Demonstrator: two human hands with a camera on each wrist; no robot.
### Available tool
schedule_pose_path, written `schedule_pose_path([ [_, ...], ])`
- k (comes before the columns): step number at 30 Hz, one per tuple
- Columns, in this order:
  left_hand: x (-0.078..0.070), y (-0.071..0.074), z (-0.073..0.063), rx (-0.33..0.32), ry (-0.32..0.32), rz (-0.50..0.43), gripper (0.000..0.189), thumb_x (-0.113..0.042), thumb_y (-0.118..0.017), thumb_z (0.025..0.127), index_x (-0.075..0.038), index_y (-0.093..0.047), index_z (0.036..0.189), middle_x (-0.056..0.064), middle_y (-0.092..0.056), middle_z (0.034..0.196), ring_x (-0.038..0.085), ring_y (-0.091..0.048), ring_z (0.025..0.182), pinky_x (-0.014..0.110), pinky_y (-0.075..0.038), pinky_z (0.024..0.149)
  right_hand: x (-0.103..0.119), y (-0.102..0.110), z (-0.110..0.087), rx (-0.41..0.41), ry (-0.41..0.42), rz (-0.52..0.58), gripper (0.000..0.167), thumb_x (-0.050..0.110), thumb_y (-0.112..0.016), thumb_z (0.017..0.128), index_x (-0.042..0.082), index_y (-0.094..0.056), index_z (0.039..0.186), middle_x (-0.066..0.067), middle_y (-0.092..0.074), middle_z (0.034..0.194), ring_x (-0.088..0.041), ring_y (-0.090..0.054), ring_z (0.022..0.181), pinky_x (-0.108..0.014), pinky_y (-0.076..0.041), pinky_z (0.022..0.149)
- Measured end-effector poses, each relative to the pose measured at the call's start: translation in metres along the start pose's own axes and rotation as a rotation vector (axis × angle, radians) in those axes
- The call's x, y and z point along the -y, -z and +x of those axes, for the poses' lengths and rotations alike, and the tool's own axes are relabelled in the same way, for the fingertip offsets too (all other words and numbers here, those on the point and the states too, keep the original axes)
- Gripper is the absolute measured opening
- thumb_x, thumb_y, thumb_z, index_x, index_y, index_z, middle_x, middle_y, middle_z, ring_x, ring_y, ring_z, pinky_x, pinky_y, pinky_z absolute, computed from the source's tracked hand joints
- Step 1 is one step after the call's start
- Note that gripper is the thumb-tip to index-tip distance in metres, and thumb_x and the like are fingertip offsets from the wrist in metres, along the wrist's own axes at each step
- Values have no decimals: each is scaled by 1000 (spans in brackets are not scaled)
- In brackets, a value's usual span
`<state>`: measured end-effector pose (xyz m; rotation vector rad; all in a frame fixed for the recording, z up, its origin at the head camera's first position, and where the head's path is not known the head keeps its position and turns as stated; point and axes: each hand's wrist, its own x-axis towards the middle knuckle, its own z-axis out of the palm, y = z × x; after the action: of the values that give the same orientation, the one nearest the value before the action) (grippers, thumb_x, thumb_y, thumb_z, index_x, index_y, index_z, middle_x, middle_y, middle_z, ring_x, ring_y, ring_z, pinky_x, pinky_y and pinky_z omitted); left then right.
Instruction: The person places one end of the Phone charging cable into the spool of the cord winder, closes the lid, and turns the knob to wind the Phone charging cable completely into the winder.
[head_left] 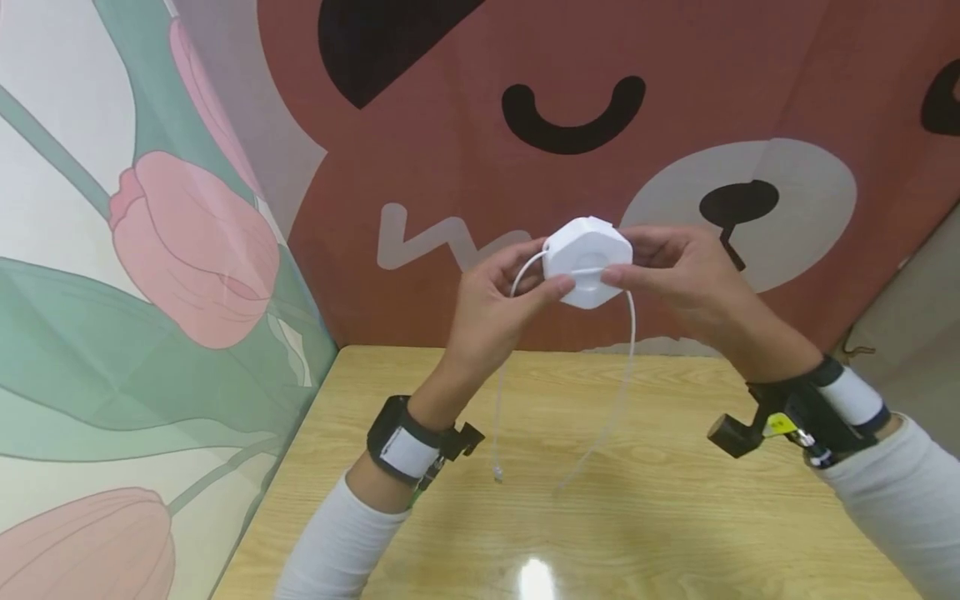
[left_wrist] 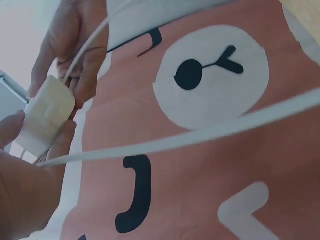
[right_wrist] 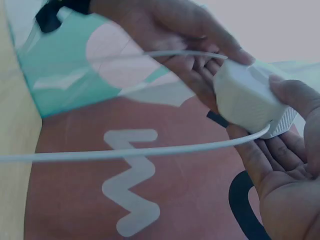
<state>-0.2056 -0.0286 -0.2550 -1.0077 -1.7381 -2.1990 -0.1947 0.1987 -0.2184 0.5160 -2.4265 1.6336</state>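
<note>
Between both hands, raised above the table, is a white six-sided cable case (head_left: 585, 254) with a ridge across its face. My left hand (head_left: 491, 304) grips its left side, thumb on the front face and fingers behind. On the opposite side my right hand (head_left: 693, 271) pinches it, thumb near the ridge. A white cable (head_left: 632, 333) leaves the right side and hangs down. Another white length emerges at the left, loops over the left hand and ends in a small plug (head_left: 497, 473). Ribbed slots mark one edge of the case (right_wrist: 250, 95) in the right wrist view.
Below the hands lies a light wood-grain table (head_left: 450, 533). A wall with a brown bear picture (head_left: 450, 150) rises behind it. Along the left stands a panel printed with pink tulips (head_left: 195, 250). Each wrist wears a black strap with a camera.
</note>
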Motion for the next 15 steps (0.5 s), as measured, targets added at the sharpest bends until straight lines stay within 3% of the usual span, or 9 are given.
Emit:
schedule_pose_path([
  [2,0,-1,0,-40,22,18,45,4,-75,89,8,-62,133,23,-66,132,27,-69,121,33,-59,98,-1,-2,-1,-8,-3,-7,44,13,-78,92,9,-67,134,10,-78,105,-9,-73,96,-17,-58,86],
  [4,2,-1,0,-93,26,30,45,3,-77,88,8,-63,131,23,-68,130,27,-71,118,33,-60,96,-3,-7,-2,-63,68,-54,47,13,-80,90,10,-67,134,9,-76,112,-7,-72,102,-16,-58,88],
  [6,4,-3,1,-149,21,34,45,3,-79,86,9,-64,129,24,-70,127,29,-72,115,33,-61,93,-6,-13,-2,-143,269,-208,51,12,-85,85,9,-67,132,1,-74,118,-13,-70,108,-14,-55,96],
  [8,6,-4,2,-204,2,43,45,3,-80,84,10,-66,126,26,-71,124,30,-73,112,33,-62,91,-10,-20,-2,-253,549,-406,46,7,-87,81,5,-70,123,-9,-71,118,-22,-68,109,-17,-54,98],
  [11,10,-7,0,-259,-36,86,44,2,-82,83,10,-67,123,26,-72,121,30,-74,108,32,-63,89,-16,-28,-1,-372,961,-678,33,2,-84,82,-4,-70,111,-21,-68,108,-36,-63,97,-31,-58,88],
  [13,13,-9,-2,-269,-73,132,43,2,-82,83,10,-67,123,26,-72,120,28,-74,109,32,-63,88,-18,-32,-2,-355,1108,-760,22,-3,-77,88,-6,-71,108,-22,-68,104,-38,-62,91,-40,-57,76],
  [15,14,-12,-4,-265,-110,187,44,0,-83,83,10,-67,123,26,-72,120,26,-74,110,32,-63,88,-20,-34,-4,-311,1169,-789,21,-5,-74,90,-6,-72,111,-22,-69,104,-37,-63,89,-42,-56,70],
])
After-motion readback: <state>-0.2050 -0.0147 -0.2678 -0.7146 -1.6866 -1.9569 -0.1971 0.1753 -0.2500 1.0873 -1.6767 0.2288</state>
